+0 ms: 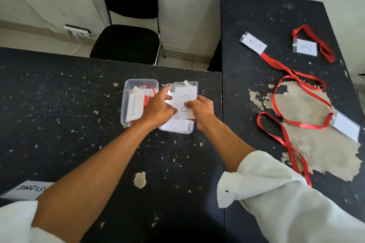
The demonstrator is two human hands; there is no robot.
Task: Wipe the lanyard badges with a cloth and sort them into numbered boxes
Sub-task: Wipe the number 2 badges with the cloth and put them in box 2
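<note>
Holding up a clear-sleeved badge (185,102), its white card marked "2" and a white clip at the top, I pinch its left edge in my left grip (158,108) and its right edge in my right grip (201,109), both narrow on the card. It hangs just above a clear box (177,131) on the scuffed black table (59,104). A second table (256,16) to the right carries loose badges (253,43) and red lanyards (304,83). Just left, another box (142,81) holds a "1" card (135,104).
</note>
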